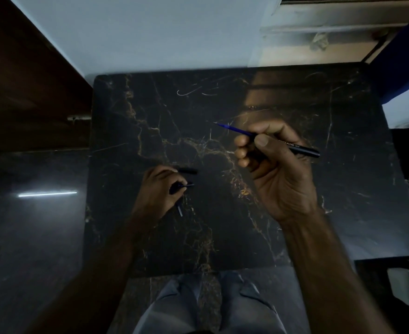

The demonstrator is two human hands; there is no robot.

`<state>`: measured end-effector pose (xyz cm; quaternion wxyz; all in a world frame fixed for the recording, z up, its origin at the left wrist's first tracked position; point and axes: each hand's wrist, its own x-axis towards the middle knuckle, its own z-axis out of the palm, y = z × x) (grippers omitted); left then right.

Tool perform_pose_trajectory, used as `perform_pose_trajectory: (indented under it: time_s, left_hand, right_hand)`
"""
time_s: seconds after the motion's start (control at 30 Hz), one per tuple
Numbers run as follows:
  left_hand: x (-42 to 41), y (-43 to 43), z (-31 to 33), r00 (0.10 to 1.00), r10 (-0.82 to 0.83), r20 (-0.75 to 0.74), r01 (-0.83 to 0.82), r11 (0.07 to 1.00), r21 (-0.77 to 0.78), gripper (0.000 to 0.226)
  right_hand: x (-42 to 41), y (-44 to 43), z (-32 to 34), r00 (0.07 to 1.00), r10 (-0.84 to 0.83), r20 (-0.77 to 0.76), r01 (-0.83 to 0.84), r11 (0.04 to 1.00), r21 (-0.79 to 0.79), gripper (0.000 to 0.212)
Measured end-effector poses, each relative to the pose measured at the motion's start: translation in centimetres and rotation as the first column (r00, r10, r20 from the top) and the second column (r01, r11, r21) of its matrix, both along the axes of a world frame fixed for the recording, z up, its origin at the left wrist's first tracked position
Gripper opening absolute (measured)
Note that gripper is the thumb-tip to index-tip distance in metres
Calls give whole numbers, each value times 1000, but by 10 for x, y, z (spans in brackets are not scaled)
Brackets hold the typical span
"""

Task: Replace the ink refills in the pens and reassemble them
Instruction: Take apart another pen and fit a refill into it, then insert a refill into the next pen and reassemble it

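Dim room, dark marble table (222,225); refill step under way. Right hand (274,165) pinches pen barrel (300,148), blue refill (232,128) sticking out past its fingers. Left hand (160,189) curled over small pen parts (186,171) on the table. Next, probably: seat refill, fit tip piece

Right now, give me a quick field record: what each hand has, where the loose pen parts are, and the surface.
right hand: raised over the table, gripping a dark pen barrel with a blue refill sticking out of its front end
left hand: low at the table, fingers closed on small dark pen parts; exact pieces too dim to tell
loose part: black cap-like piece at the left fingertips
surface: dark marble table with gold veins
lighting: dim
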<state>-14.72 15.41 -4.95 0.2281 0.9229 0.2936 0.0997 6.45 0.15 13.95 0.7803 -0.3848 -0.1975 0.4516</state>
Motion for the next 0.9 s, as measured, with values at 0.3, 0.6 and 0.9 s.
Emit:
perform_pose_trajectory:
  time_s: [0.3,0.6,0.9]
  left_hand:
    - [1,-3,-3,1000,23,-12,-23,999,45,27]
    - [11,-19,42,944,285,164,-235,934,-270,36]
    - [91,-45,204,552,426,716,366,648,-668,21]
  right_hand:
    - [3,-1,3,1000,-7,-6,7,1000,-17,11]
    - [2,-3,6,1000,-16,-17,15,999,-44,15]
    - [-5,9,23,995,-87,43,86,996,26,14]
